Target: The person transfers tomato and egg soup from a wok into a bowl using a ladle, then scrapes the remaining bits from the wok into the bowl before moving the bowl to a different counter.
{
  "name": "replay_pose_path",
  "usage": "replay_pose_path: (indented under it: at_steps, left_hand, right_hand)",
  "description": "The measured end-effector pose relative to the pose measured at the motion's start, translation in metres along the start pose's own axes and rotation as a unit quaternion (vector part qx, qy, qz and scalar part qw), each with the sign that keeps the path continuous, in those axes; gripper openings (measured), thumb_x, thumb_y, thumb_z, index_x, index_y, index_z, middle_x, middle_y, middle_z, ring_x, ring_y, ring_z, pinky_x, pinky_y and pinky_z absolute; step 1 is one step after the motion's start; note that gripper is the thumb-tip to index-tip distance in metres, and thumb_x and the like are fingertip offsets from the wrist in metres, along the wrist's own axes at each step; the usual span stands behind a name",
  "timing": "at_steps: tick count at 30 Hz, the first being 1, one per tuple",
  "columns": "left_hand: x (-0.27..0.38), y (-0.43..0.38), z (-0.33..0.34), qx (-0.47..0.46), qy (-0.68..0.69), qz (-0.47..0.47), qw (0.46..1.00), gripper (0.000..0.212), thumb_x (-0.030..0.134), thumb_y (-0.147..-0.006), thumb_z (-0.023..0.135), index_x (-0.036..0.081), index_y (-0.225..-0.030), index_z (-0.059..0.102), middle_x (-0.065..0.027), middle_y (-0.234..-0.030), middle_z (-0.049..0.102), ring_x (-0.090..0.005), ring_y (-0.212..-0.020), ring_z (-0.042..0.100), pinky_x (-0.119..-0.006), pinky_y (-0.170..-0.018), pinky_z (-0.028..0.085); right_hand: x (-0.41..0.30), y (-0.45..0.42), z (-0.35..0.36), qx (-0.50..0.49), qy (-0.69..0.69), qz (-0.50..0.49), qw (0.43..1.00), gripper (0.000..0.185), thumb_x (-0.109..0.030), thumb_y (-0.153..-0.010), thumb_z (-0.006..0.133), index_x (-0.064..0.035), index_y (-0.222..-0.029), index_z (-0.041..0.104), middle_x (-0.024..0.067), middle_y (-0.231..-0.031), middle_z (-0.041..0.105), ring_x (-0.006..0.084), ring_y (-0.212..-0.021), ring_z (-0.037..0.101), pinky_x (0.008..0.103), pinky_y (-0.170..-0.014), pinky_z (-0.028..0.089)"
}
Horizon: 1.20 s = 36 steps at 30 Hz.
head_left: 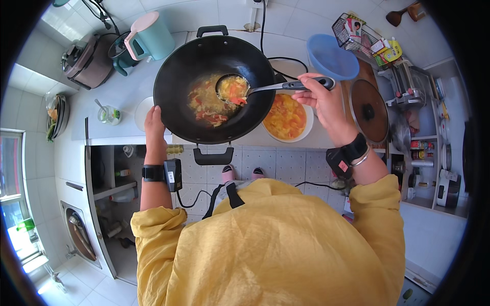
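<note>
A black two-handled wok (172, 69) stands before me with tomato and egg soup (208, 109) in its bottom. My right hand (319, 95) grips the grey and metal handle of a ladle (264, 88); its bowl, filled with soup, is over the middle of the wok. My left hand (154, 118) touches the left rim of the wok, its fingers partly hidden by the wall, so its hold is unclear. To the right of the wok, a white bowl (309, 124) holds plenty of the same orange and yellow soup.
A blue plastic basin (332, 57), a glass lid (369, 126) and a wire basket (344, 34) are at the right. An electric kettle (153, 36), a rice cooker (90, 63) and a glass jar with a spoon (110, 116) stand left. A white plate (143, 113) lies beside my left hand.
</note>
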<state>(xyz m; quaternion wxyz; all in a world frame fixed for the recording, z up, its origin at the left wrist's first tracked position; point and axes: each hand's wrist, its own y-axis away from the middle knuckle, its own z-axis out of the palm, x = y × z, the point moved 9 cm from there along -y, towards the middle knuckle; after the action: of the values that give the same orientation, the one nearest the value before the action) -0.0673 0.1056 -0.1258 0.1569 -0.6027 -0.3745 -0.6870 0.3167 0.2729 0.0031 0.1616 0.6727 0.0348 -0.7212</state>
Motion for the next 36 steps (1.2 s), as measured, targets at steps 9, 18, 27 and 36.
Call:
replay_pose_path:
  at_steps: [9, 18, 27, 36]
  left_hand:
    - [-0.006, -0.005, -0.007, -0.008, -0.002, -0.012, 1.0, 0.047, 0.035, -0.09, 0.049, 0.006, -0.126, 0.047, -0.0031, -0.115, 0.054, -0.013, -0.1, 0.048, -0.028, -0.08, 0.039]
    - [-0.003, -0.004, -0.007, 0.008, -0.025, -0.027, 0.999, 0.045, 0.038, -0.089, 0.049, 0.011, -0.125, 0.049, 0.0005, -0.11, 0.055, -0.0122, -0.098, 0.05, -0.03, -0.081, 0.037]
    - [-0.003, -0.005, -0.007, 0.006, -0.032, -0.024, 0.999, 0.042, 0.037, -0.089, 0.048, 0.011, -0.122, 0.05, 0.0013, -0.108, 0.056, -0.0118, -0.096, 0.052, -0.03, -0.078, 0.038]
    - [-0.003, -0.005, -0.009, 0.011, -0.035, -0.021, 0.999, 0.044, 0.037, -0.089, 0.049, 0.011, -0.123, 0.049, 0.0007, -0.109, 0.056, -0.0129, -0.097, 0.051, -0.03, -0.078, 0.038]
  right_hand:
    - [-0.048, 0.012, -0.052, 0.019, -0.015, -0.031, 0.999, 0.023, -0.016, -0.083, 0.06, 0.0034, -0.097, 0.061, 0.0126, -0.083, 0.065, 0.0211, -0.068, 0.066, 0.0249, -0.059, 0.054]
    - [-0.04, 0.039, -0.13, 0.096, 0.004, -0.037, 0.995, 0.024, -0.016, -0.084, 0.06, 0.0028, -0.099, 0.061, 0.0121, -0.085, 0.064, 0.0199, -0.068, 0.066, 0.0244, -0.06, 0.054]
    - [0.081, 0.066, -0.164, 0.186, -0.009, -0.006, 0.982, 0.021, -0.012, -0.085, 0.06, 0.0027, -0.101, 0.06, 0.012, -0.084, 0.064, 0.0183, -0.067, 0.066, 0.0245, -0.06, 0.054]
    - [0.084, 0.11, -0.133, 0.112, 0.228, -0.238, 0.938, 0.02, -0.001, -0.08, 0.062, 0.0012, -0.099, 0.061, 0.0095, -0.085, 0.063, 0.0185, -0.074, 0.064, 0.0272, -0.063, 0.052]
